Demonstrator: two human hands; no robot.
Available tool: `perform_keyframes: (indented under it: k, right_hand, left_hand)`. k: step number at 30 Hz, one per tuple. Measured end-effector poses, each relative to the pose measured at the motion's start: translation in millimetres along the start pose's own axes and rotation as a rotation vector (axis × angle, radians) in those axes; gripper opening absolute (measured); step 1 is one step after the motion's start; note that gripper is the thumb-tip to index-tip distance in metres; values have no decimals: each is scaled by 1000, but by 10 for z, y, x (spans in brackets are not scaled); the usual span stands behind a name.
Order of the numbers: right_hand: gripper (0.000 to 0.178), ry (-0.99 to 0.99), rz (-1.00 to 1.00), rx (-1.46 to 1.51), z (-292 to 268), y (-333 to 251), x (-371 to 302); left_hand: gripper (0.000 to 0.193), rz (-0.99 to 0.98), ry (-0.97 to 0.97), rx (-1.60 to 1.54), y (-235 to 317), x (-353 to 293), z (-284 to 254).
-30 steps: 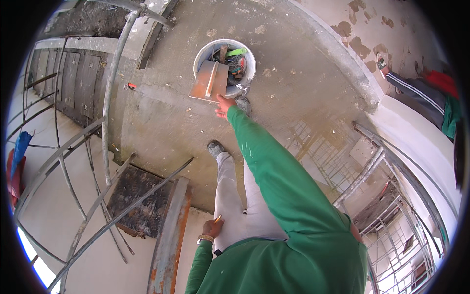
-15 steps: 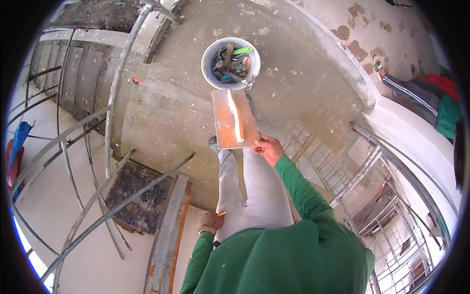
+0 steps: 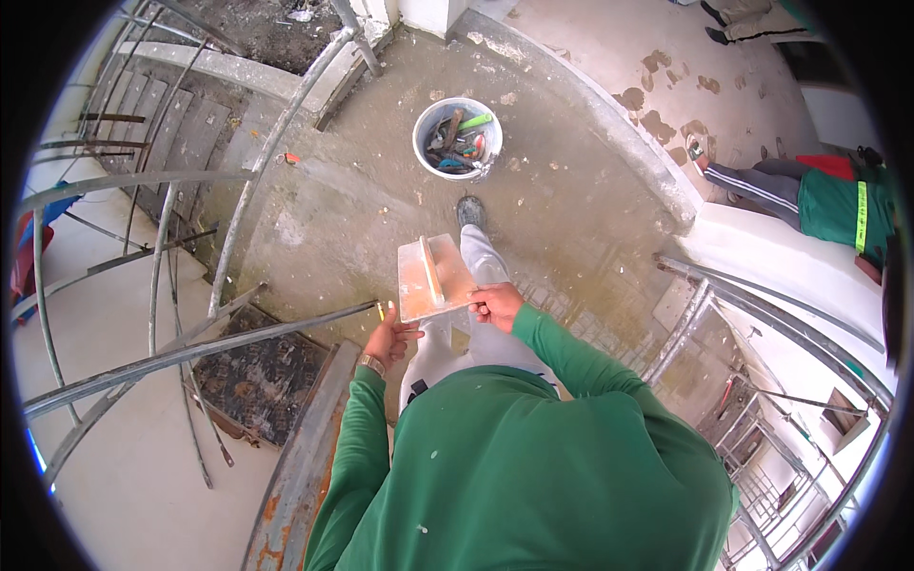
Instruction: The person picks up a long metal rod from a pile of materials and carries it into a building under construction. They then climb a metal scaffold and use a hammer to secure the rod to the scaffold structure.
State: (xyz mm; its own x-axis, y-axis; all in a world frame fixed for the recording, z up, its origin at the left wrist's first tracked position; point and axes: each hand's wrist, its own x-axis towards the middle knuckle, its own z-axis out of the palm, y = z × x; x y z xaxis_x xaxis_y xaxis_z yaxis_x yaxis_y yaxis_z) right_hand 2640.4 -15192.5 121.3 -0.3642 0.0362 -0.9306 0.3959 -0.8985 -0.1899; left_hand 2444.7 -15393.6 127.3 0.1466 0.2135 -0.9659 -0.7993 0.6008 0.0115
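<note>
My right hand (image 3: 497,305) grips a plastering float (image 3: 457,278) by its near right corner. The float is a flat rectangular board stained orange, its long pale handle facing up. Close to the board's near left corner is my left hand (image 3: 388,343), some fingers stretched out. A short yellow pencil (image 3: 381,311) sticks up from it, held at the fingers. Whether this hand also touches the board, I cannot tell. Beyond the float, a white bucket (image 3: 417,143) of hand tools stands on the wet concrete floor, a lime-green handle showing among them.
Metal scaffold pipes (image 3: 205,356) cross the left side, one ending near my left hand. A dark board (image 3: 262,371) and a rusty steel channel (image 3: 300,481) lie beside me. Metal railings (image 3: 690,328) stand at right. A person in green (image 3: 828,202) is at far right, another person's legs at top right.
My left hand has risen from my thigh to beside the float, bringing the pencil. The float has come nearer and tilted. One foot now shows forward, and the view has shifted.
</note>
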Motion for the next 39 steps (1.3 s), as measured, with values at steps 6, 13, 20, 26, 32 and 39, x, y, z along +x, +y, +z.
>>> perform_keyframes:
  k: [6, 13, 20, 26, 32, 39]
  right_hand:
    - [15, -94, 28, -128, 178, 200, -482]
    - [18, -114, 104, -120, -30, 102, -211]
    - [29, -41, -92, -591, -792, -388, 1093]
    - [52, 330, -331, -817, -1599, -1038, 2794]
    - [72, 645, -468, -518, -1522, -1362, 4040]
    - [43, 995, -495, -555, -1249, -1430, 4507]
  left_hand:
    - [28, 170, -143, -15, -4, -344, -206]
    - [25, 171, 69, 293, 151, -114, 27]
    - [21, 180, 292, -8, 297, 59, 320]
    - [16, 238, 314, -73, 525, 229, 333]
    - [23, 230, 400, -32, 636, 722, 244]
    - [27, 213, 392, 122, 707, 914, -109]
